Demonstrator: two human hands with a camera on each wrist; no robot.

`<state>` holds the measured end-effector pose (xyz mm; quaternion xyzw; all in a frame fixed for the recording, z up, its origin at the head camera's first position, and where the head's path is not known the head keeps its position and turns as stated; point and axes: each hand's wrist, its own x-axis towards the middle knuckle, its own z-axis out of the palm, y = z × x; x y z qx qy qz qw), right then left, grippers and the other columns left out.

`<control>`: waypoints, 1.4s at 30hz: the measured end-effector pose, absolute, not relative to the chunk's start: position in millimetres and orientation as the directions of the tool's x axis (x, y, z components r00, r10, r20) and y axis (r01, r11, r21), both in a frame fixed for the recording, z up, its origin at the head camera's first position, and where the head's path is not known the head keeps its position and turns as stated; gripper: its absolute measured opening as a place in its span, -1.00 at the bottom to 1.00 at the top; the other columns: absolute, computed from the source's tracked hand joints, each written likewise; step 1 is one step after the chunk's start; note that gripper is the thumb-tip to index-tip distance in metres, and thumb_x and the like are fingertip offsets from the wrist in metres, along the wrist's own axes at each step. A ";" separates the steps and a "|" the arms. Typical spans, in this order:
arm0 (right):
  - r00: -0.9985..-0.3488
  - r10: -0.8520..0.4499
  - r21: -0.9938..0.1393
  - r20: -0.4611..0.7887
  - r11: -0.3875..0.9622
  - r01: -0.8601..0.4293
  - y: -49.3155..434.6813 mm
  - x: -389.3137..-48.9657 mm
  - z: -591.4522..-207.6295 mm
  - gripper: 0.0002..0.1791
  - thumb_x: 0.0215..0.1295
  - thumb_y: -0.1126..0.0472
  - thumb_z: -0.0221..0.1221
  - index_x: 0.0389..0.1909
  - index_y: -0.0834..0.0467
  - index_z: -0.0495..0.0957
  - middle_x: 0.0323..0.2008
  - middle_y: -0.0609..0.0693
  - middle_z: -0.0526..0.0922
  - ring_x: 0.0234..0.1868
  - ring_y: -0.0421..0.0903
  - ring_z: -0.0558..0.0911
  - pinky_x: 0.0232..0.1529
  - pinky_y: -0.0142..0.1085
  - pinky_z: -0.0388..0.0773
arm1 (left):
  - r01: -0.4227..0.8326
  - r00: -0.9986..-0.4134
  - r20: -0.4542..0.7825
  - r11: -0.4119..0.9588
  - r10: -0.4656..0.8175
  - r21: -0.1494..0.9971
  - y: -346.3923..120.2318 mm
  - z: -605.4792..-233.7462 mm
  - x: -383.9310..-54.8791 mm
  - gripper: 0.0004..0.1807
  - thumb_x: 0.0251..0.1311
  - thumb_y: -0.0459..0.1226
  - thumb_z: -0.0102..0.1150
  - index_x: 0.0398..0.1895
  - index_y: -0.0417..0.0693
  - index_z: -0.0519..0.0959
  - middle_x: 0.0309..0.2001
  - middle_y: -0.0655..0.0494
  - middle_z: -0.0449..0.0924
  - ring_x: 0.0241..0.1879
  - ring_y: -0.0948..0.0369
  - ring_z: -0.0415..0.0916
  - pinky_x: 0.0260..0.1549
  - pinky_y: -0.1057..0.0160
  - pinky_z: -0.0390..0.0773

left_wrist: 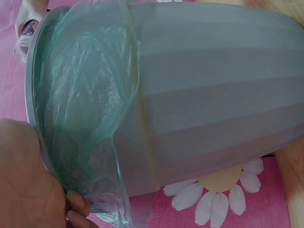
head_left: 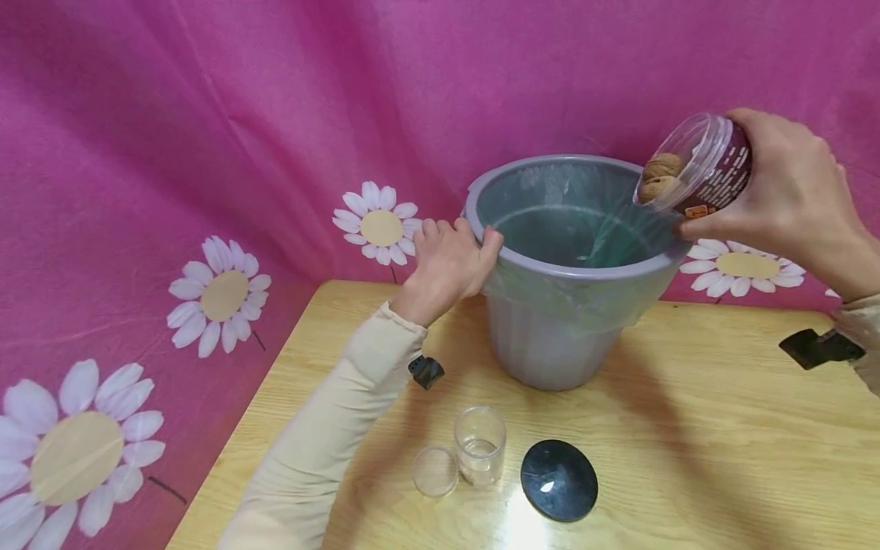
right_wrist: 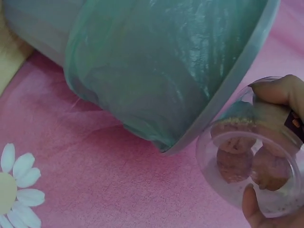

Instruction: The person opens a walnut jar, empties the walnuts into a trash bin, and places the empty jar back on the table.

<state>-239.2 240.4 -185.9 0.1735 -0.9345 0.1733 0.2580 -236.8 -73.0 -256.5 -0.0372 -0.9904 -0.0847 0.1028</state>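
A grey trash bin (head_left: 550, 355) stands upright on the table, lined with a thin green plastic bag (head_left: 574, 302) folded over its rim. My left hand (head_left: 450, 263) grips the bin's rim at its left side, and the left wrist view shows its fingertips (left_wrist: 78, 202) bent beside the bag. At the bin's right rim, my right hand (head_left: 800, 179) holds a clear plastic jar (head_left: 722, 164) with a dark printed label. The jar is tilted, its mouth pointing down and left toward the bin. Several walnuts (head_left: 660, 176) lie inside the jar, also visible in the right wrist view.
On the light wooden table (head_left: 729, 428), nearer me, stand a small clear container (head_left: 480, 451) and, beside it, a clear round lid (head_left: 435, 471). A shiny black round lid (head_left: 559, 481) lies to their right. A pink flowered cloth (head_left: 289, 92) hangs behind and at the left.
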 end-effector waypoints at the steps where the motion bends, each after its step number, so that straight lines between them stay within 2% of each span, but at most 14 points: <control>1: -0.802 -0.242 -0.224 0.547 0.880 -0.419 240.4 -240.4 -186.6 0.20 -0.48 0.19 0.58 0.33 0.35 0.19 0.07 0.48 0.39 0.02 0.44 0.35 0.02 0.38 0.28 | 0.091 -0.977 0.207 0.982 0.056 0.164 -72.8 -256.6 -236.7 -0.47 0.35 0.10 -0.44 -0.30 -0.16 0.35 -0.33 -0.08 0.35 -0.19 0.00 0.26 -0.11 0.03 0.28; 6: -0.780 -0.269 -0.198 0.565 0.874 -0.444 241.8 -246.3 -187.5 0.21 -0.53 0.25 0.58 0.33 0.35 0.20 0.10 0.48 0.37 0.08 0.46 0.32 0.10 0.36 0.23 | 0.098 -0.977 0.207 0.979 0.060 0.177 -70.1 -256.2 -237.7 -0.46 0.34 0.11 -0.45 -0.30 -0.17 0.35 -0.32 -0.08 0.35 -0.19 0.01 0.25 -0.11 0.03 0.28; 12: -0.818 -0.287 -0.131 0.499 0.908 -0.399 242.9 -250.1 -186.9 0.30 -0.54 0.24 0.58 0.40 0.28 0.14 0.25 0.43 0.28 0.24 0.43 0.23 -0.11 0.52 0.20 | 0.086 -0.980 0.194 0.980 0.050 0.182 -67.1 -256.3 -238.3 -0.45 0.35 0.12 -0.45 -0.29 -0.17 0.36 -0.30 -0.08 0.35 -0.19 0.02 0.25 -0.10 0.04 0.29; 17: -0.809 -0.304 -0.100 0.504 0.909 -0.404 241.3 -250.5 -187.3 0.25 -0.55 0.25 0.58 0.37 0.25 0.18 0.24 0.39 0.28 0.25 0.38 0.23 -0.17 0.53 0.21 | 0.089 -0.980 0.191 0.977 0.052 0.191 -65.5 -256.6 -238.6 -0.45 0.35 0.12 -0.42 -0.31 -0.17 0.36 -0.32 -0.07 0.34 -0.20 0.02 0.24 -0.12 0.06 0.30; 28: -0.781 -0.335 -0.071 0.527 0.899 -0.433 237.9 -251.4 -188.4 0.25 -0.56 0.29 0.57 0.37 0.22 0.19 0.28 0.35 0.27 0.32 0.33 0.20 -0.19 0.54 0.21 | 0.091 -0.978 0.201 0.980 0.055 0.175 -66.7 -255.4 -238.1 -0.44 0.36 0.12 -0.46 -0.31 -0.16 0.36 -0.30 -0.08 0.37 -0.15 0.01 0.27 -0.10 0.05 0.31; 40: -0.738 -0.400 0.001 0.543 0.880 -0.476 226.6 -248.1 -191.7 0.26 -0.58 0.27 0.60 0.36 0.21 0.21 0.23 0.34 0.31 0.30 0.32 0.23 -0.27 0.53 0.27 | 0.110 -0.977 0.198 0.977 0.073 0.185 -70.9 -256.4 -236.9 -0.47 0.36 0.11 -0.43 -0.32 -0.16 0.34 -0.35 -0.06 0.35 -0.20 0.02 0.27 -0.11 0.05 0.32; 42: -0.714 -0.416 0.023 0.564 0.872 -0.490 225.8 -247.6 -193.3 0.24 -0.60 0.27 0.59 0.34 0.20 0.24 0.21 0.33 0.33 0.29 0.32 0.24 -0.31 0.52 0.29 | 0.115 -0.978 0.197 0.974 0.076 0.195 -71.5 -257.4 -236.8 -0.47 0.36 0.11 -0.41 -0.32 -0.16 0.34 -0.35 -0.06 0.35 -0.21 0.03 0.27 -0.12 0.05 0.33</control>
